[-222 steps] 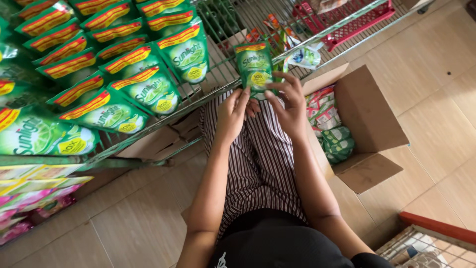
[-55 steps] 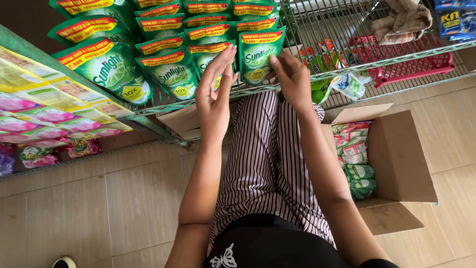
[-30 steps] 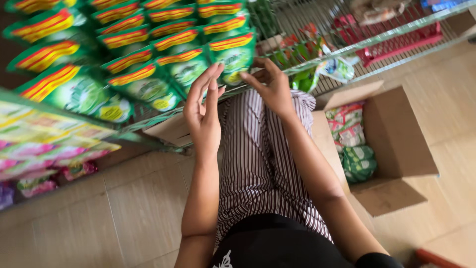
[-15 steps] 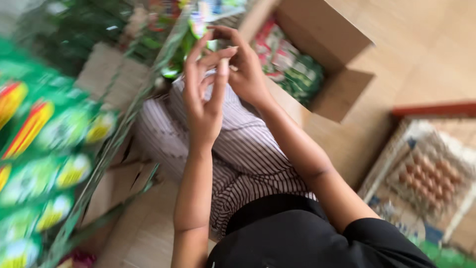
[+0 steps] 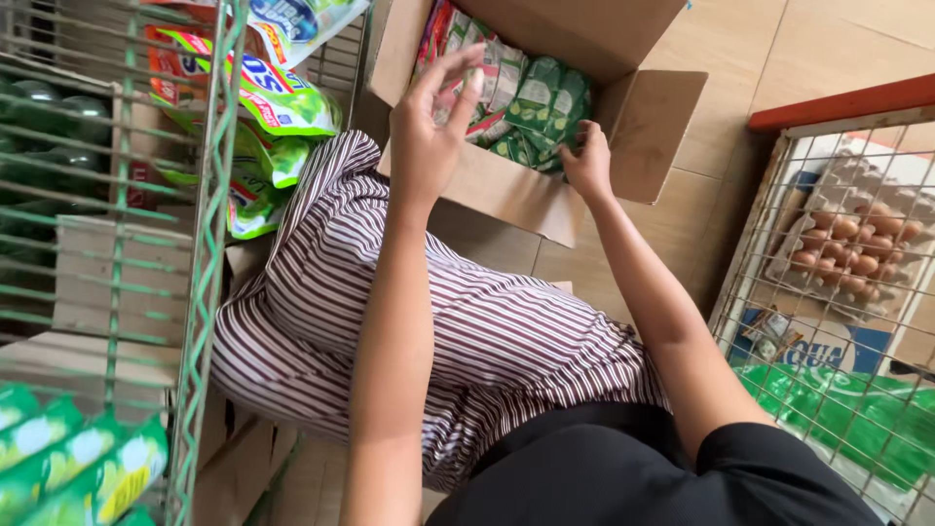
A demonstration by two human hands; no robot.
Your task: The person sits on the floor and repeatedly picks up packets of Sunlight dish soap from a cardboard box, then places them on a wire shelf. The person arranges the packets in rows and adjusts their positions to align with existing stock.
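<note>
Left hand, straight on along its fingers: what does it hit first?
Likely the pouches stacked in the cardboard box. The left hand hovers open above the box's near wall, fingers aimed inward; depth is unclear.

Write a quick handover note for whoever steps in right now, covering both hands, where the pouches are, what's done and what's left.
Left hand: open and empty, fingers spread above the near edge of the cardboard box.
Right hand: inside the box, fingers on the green pouches; a firm grip cannot be confirmed.
Things: the box sits open on the tiled floor ahead of the knees, still holding several pouches. The wire shelf stands to the left, with green pouches on its lower level.
Done: some pouches already sit on the shelf.
Left: the pouches in the box are not yet out.
</note>
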